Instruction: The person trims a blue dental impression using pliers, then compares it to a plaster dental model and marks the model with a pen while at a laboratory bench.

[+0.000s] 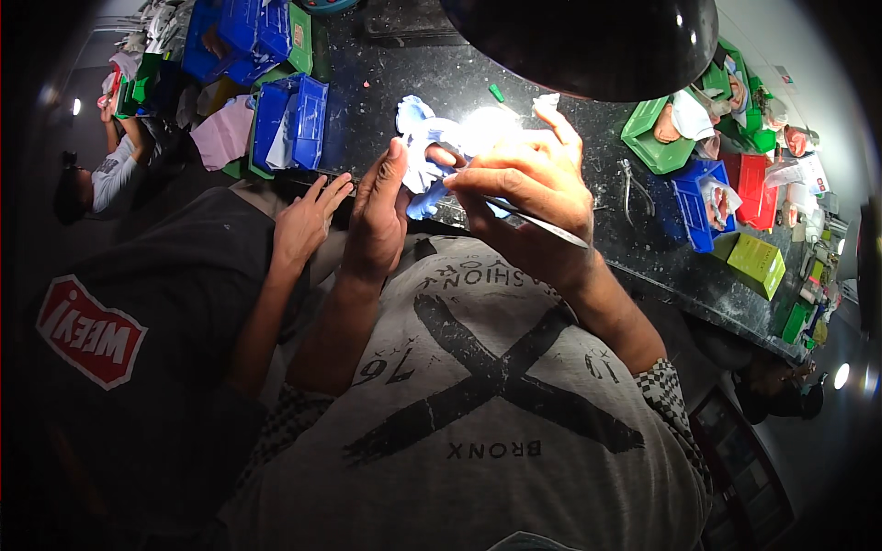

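Note:
Under bright light, my left hand [378, 204] is closed on a light-blue moulded piece [418, 170] with ruffled, curved edges. Its exact kind I cannot make out, and glare washes out part of it. My right hand [533, 188] grips a slim metal hand tool [542, 226], whose shaft sticks out below the fingers toward the right. The tool's working end is hidden by the fingers close to the blue piece. Both hands are raised in front of my chest at the near edge of the dark worktable [367, 69].
A black lamp shade [588, 46] hangs over the table. Blue bins [292, 119] stand at left; a green bin [643, 138], red bin [755, 193] and yellow-green box [758, 264] at right. Long-handled metal pliers [637, 188] lie nearby. A co-worker's hand [305, 225] is beside my left arm.

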The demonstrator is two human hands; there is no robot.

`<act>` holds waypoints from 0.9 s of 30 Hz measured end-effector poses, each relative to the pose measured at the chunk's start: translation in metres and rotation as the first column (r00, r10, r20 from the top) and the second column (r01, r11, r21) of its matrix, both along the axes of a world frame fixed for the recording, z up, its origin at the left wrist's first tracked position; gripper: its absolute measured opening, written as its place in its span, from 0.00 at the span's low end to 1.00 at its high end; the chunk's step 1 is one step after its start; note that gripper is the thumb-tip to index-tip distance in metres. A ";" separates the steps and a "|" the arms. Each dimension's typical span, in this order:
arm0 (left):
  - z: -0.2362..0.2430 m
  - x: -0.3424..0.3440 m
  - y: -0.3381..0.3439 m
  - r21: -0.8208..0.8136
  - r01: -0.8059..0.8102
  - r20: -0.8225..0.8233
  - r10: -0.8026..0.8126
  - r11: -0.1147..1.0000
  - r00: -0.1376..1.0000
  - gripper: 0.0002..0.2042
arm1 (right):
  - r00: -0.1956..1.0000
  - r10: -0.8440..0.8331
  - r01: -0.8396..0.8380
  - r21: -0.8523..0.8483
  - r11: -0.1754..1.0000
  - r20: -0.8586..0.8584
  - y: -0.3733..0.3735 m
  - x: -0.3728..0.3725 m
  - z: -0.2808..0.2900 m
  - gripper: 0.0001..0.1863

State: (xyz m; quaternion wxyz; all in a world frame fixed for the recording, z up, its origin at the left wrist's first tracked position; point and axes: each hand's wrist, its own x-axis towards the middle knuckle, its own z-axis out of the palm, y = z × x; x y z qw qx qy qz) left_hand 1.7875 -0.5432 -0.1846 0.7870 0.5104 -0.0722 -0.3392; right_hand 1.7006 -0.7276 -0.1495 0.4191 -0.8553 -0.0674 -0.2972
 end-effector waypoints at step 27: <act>0.007 -0.001 -0.004 -0.027 0.019 0.001 -0.019 0.999 1.000 0.23 | 1.000 -0.005 0.005 -0.016 1.000 -0.024 0.000 -0.006 0.004 0.16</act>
